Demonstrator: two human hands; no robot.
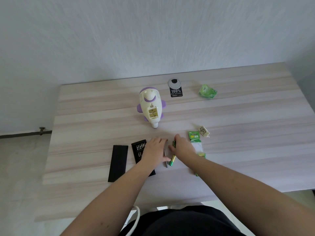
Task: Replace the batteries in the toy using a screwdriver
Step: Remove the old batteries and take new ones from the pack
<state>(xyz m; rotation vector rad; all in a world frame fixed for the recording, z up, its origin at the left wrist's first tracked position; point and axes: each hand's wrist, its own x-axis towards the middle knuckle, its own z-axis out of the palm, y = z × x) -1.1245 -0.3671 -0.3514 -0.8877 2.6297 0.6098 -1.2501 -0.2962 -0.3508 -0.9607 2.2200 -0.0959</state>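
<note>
Nearest the lens, dark black clothing (179, 222) and a white cord (137, 217), then two bare forearms reaching out over the pale wood-grain table (247, 116). Taking the white-and-purple plastic toy (150, 106) as landmark: standing upright toward the far middle of the table, battery compartment uncovered and facing the camera, well apart from both hands. Nearer than the toy and slightly left, left hand (154, 151) lying flat, fingers straight and relaxed, gripping nothing, covering part of the open black screwdriver bit case (139, 149); farther left of that, the case's flat black rectangular lid (118, 163). Just right of the left hand, a thin grey metal screwdriver (165, 160) on the table, partly hidden by the thumb. Nearer than the toy and slightly right, right hand (183, 147) with fingers curled round a green-and-gold cylindrical battery (174, 143); a second green-and-gold battery (172, 161) lying on the table just below it, whether touching the hand cannot be told. Right of that hand, a torn green-and-white cardboard battery pack (195, 138) with more batteries partly hidden behind the wrist. Right of and nearer than the toy, the small cream plastic compartment cover (203, 131), beside the pack. Behind the toy to the right, a round grey cable grommet (174, 82) with a black label (176, 92), and farther right a crumpled green plastic wrapper (207, 91).
</note>
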